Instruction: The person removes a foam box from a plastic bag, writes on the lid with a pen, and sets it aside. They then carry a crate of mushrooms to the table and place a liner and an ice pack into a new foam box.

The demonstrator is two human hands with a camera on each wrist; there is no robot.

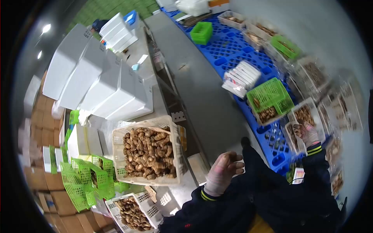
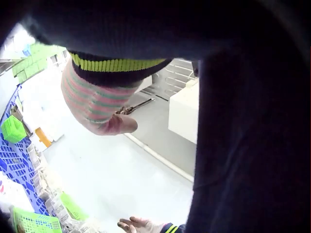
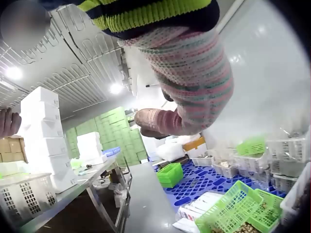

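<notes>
My left hand (image 1: pixel 223 173), in a striped fingerless glove, hangs in front of my body with fingers loosely bent and nothing in them. Left of it, a large white basket (image 1: pixel 180 155) full of brown knobbly tubers (image 1: pixel 147 151) stands on the metal table. On the right side my right hand (image 1: pixel 307 134), gloved the same way, reaches over a small white basket (image 1: pixel 320 120) of brown tubers (image 1: pixel 304 115). Its fingers overlap that basket's near side in the head view. In the right wrist view, the right hand (image 3: pixel 180 97) shows no object in its fingers.
A green basket (image 1: pixel 268 93) and white packs (image 1: pixel 243 77) sit on the blue pallet (image 1: pixel 229 50). White foam boxes (image 1: pixel 97 73) stack high on the table (image 1: pixel 157 89). Green baskets (image 1: pixel 81 178) and another white basket of tubers (image 1: pixel 151 209) are at lower left. Grey floor (image 1: pixel 194 77) runs between.
</notes>
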